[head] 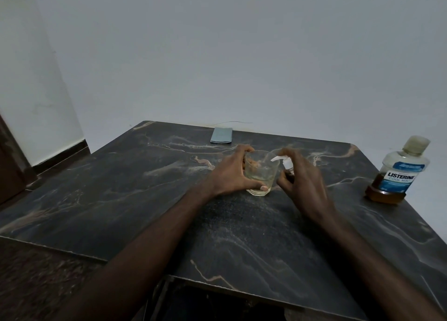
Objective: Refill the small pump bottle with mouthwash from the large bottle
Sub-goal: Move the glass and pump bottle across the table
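Head view: the left hand (229, 173) is gripping the glass (262, 177), and the right hand (304, 183) is curling round the small pump bottle (287, 164) just beside it, nozzle pointing over the rim. Tilting that bottle could be spilling liquid onto the table (145, 187), I judge. The large bottle (399, 173) is standing capped, well apart, right of the right hand's grip.

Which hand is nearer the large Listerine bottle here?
Right. The right hand grips the small pump bottle mid-table, with the Listerine bottle standing apart to its right; the left hand holds the glass, farther left.
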Demonstrator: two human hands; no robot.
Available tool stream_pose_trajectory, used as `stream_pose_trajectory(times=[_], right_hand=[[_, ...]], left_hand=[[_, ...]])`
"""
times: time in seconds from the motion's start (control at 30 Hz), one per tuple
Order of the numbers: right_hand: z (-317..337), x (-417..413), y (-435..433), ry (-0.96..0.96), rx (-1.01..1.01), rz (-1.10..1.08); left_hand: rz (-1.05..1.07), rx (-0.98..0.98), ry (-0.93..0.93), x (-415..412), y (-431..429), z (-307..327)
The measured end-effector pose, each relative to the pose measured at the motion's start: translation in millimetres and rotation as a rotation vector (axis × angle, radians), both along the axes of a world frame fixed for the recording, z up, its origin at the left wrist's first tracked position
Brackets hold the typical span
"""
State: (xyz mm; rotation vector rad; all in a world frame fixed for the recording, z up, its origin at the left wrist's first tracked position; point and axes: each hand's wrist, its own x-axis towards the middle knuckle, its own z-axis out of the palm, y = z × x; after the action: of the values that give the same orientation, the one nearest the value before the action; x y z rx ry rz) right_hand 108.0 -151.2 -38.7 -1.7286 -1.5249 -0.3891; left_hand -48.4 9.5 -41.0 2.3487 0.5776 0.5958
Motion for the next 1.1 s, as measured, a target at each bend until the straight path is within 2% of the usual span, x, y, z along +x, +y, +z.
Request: stream_pose_trajectory(times=[0.77,1.0,1.1], right_hand=[[0.4,-1.2,-2.6,0.063,0.003,0.027],[1.9,-2.1,-2.9,0.251,0.046,-0.004],[2.3,-1.0,-4.6,0.291,0.08,0.069]], left_hand=[[0.005,0.003,0.005,0.2,1.2,-1.5],[0.006,0.002,-0.002,-0.8,0.5,0.0],[0.007,0.002,0.002,-1.4,-0.9,0.7]])
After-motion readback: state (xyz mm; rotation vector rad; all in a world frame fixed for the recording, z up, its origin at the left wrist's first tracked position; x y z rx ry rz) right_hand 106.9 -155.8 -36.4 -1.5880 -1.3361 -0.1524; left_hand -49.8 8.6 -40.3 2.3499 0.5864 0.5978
